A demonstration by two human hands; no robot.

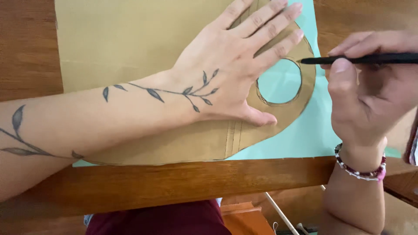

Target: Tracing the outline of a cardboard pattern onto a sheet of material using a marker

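Left hand [230, 65] lies flat, fingers spread, pinning the thin, light cardboard template [143, 39] on mint paper [305, 135]; right hand [370, 91] pinches a black pen [361, 58], tip at the template's edge beside those fingertips. It looks prone to sliding.

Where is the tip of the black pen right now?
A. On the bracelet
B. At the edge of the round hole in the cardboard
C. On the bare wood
B: the black pen in the right hand has its tip at the rim of the round hole in the cardboard.
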